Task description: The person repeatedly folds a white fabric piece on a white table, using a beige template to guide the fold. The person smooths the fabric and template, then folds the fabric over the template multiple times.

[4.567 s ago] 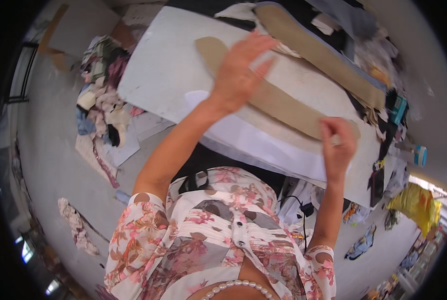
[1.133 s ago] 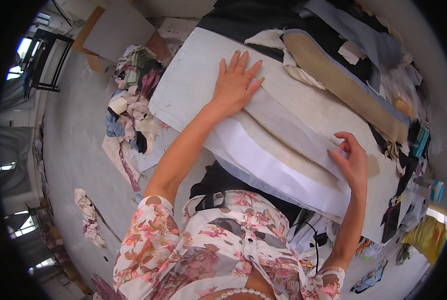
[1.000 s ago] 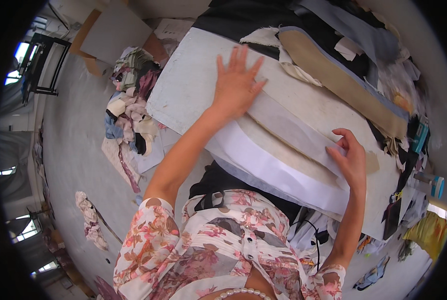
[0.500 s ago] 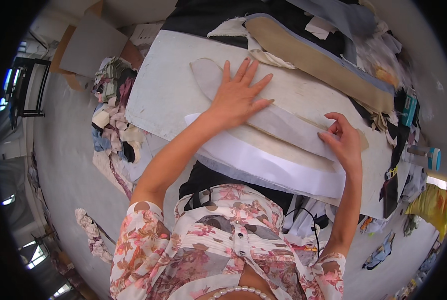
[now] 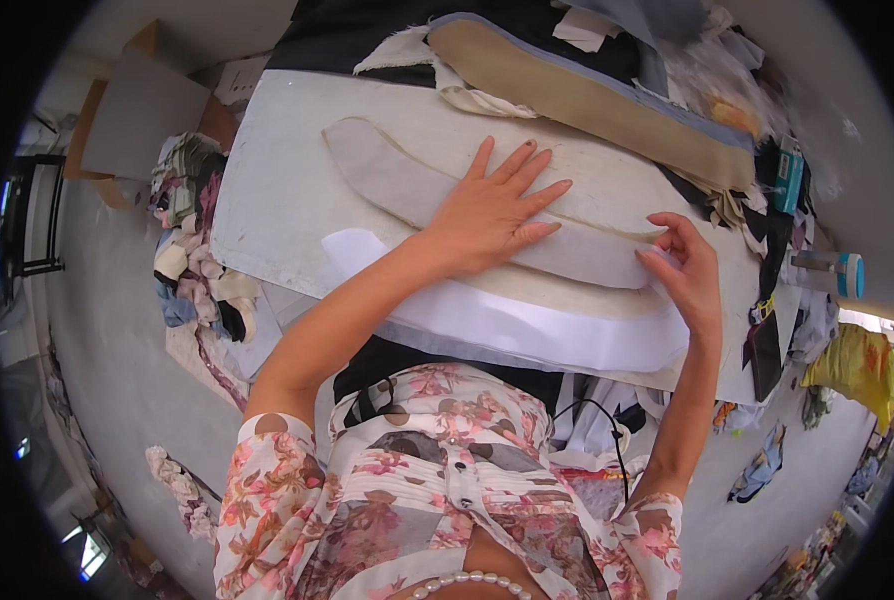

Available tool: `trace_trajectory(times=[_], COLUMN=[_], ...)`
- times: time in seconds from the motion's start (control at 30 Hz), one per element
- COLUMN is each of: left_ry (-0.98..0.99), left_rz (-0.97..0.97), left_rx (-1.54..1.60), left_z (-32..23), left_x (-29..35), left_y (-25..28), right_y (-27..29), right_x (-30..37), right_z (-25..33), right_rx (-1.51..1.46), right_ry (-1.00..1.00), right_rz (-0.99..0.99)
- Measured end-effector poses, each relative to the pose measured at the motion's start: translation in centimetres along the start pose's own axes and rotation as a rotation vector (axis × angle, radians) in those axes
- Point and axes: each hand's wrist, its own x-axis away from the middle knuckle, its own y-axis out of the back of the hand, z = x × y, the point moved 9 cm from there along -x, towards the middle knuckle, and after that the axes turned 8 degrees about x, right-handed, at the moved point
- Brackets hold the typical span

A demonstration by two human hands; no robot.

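A long curved grey strip [image 5: 382, 175] with a thin beige edge, seemingly fabric, lies flat on the pale work table [image 5: 277, 200]. My left hand [image 5: 492, 215] rests on its middle, palm down with the fingers spread. At the strip's right end, my right hand [image 5: 687, 275] has thumb and forefinger curled together on the edge; the other fingers are bent. Nearer my body lies a white curved strip [image 5: 537, 315], its left part crossed by my left forearm. What sits under my left palm is hidden.
A stack of tan and blue-grey strips [image 5: 587, 100] lies on black cloth at the table's far side. A teal box [image 5: 788, 180] and a dark phone-like object [image 5: 765, 358] are at the right. Fabric scraps [image 5: 192, 270] pile up beside the left edge.
My left hand has slid to the right along the grey strip. My right hand stays by the strip's right end. The whole view has shifted, with the table appearing further left.
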Motion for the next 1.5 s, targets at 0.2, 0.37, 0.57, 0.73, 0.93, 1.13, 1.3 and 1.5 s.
trace_trajectory(times=[0.2,0.37,0.57,0.73,0.93,1.13,1.3,1.5], left_ry=[0.013,0.038,0.051,0.048,0.030,0.024,0.028,-0.004], left_rz=[0.016,0.026,0.038,0.034,0.015,0.016,0.009,-0.055], left_rx=[-0.049,-0.062,-0.068,-0.078,-0.092,-0.108,-0.063,0.031], left_z=[-0.1,0.0,-0.2,-0.3,-0.3,-0.4,-0.3,0.0], left_x=[-0.2,0.0,-0.2,-0.2,0.0,0.0,0.0,-0.1], left_y=[-0.3,-0.3,-0.1,0.0,0.1,0.0,-0.1,0.1], right_y=[0.0,3.5,4.5,4.4,5.6,4.3,3.0,4.3], right_x=[0.1,0.9,2.0,2.5,3.5,1.6,-1.2,-2.6], right_z=[0.0,-2.0,-6.3,-6.0,-3.4,-1.5,-4.4,0.0], right_rx=[0.228,0.195,-0.094,-0.066,0.355,0.086,0.135,-0.026], right_ry=[0.006,-0.010,-0.132,-0.116,-0.109,-0.036,-0.081,0.043], right_rz=[-0.074,-0.174,-0.243,-0.370,-0.529,-0.471,-0.281,-0.418])
